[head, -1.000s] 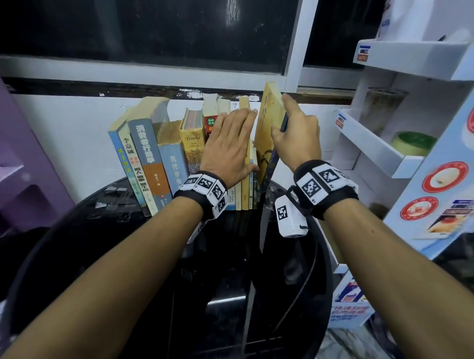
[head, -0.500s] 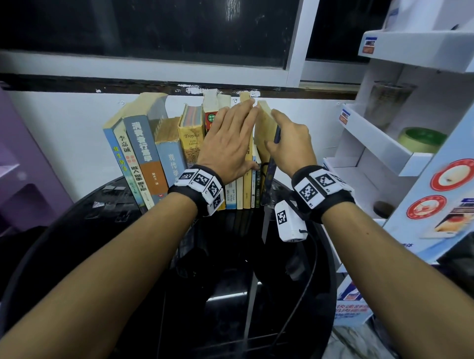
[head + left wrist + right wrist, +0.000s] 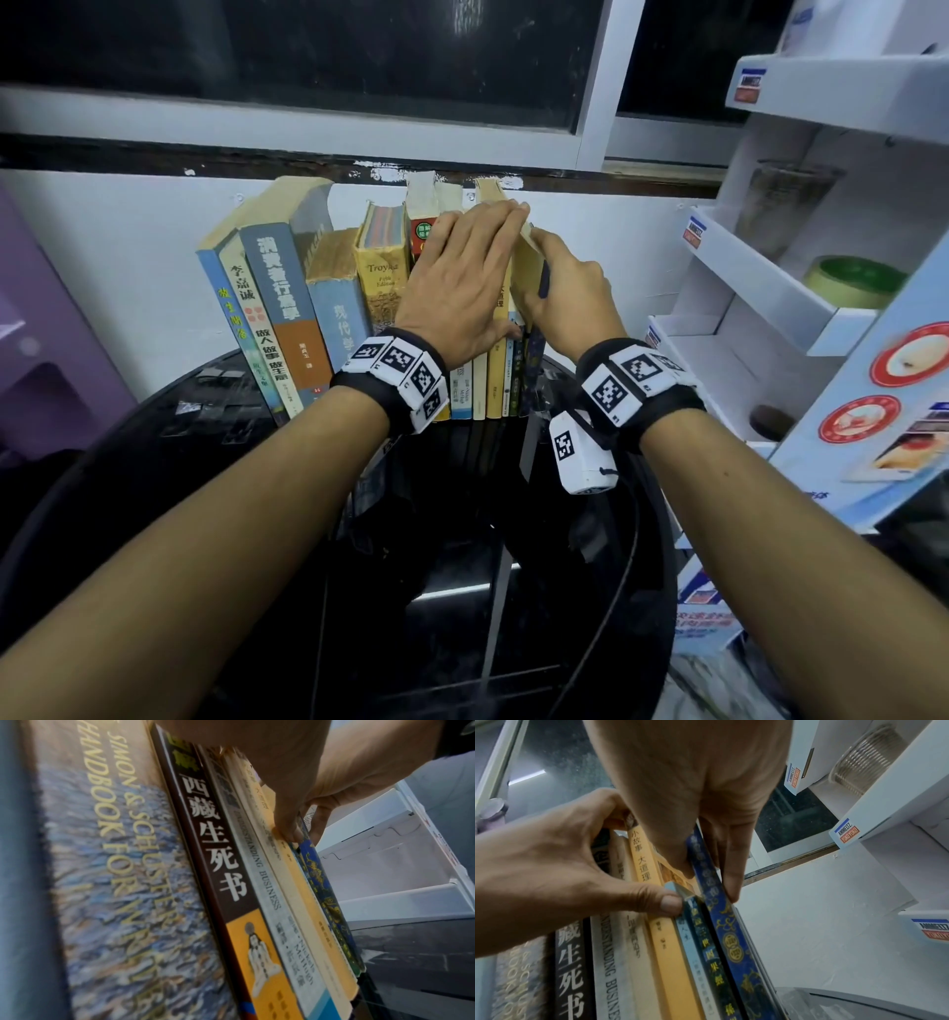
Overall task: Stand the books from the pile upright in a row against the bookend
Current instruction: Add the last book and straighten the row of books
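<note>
Two hands are working at frame centre: the right hand (image 3: 562,288) is pinching the blue book (image 3: 727,941), the flat, straight-fingered left hand (image 3: 457,288) is bracing the row (image 3: 328,308); easing off risks toppling.

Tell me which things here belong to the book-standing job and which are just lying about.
Job: row of books, blue patterned book pinched by right hand, left hand steadying the row.
Lying about: white shelf unit, tape roll, glass.

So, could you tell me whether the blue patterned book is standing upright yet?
Nearly: the blue patterned book stands spine-out at the row's right end, leaning slightly, pinched by the right hand.
</note>
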`<act>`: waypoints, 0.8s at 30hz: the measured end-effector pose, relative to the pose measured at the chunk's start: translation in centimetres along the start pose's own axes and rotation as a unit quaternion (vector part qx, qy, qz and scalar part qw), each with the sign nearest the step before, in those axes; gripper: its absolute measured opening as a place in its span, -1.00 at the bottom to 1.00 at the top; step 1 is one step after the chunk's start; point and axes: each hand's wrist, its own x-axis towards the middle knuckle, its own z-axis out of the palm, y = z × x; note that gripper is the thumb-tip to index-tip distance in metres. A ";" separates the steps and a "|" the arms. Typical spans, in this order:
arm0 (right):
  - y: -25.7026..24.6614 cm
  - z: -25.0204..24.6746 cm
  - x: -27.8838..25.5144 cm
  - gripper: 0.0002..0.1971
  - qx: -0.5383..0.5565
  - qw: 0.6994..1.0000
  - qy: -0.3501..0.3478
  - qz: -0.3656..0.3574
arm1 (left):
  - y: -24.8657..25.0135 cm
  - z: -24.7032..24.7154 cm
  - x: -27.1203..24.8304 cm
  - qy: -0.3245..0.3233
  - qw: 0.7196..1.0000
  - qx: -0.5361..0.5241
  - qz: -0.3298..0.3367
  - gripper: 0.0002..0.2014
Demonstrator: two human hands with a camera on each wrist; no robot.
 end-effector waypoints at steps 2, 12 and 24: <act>0.0 0.0 0.3 -0.47 -0.008 1.000 -0.012 0.008 | -0.2 -0.3 0.0 0.000 1.000 -0.008 0.007 0.11; -1.2 -1.4 0.7 -0.39 0.024 0.993 -0.110 0.039 | -4.5 -4.4 -3.5 0.141 0.972 -0.119 -0.143 -0.33; 1.2 -1.2 -1.1 -0.24 0.125 0.985 -0.102 0.061 | -13.3 -4.4 -12.5 0.036 0.833 -0.367 -0.413 -0.21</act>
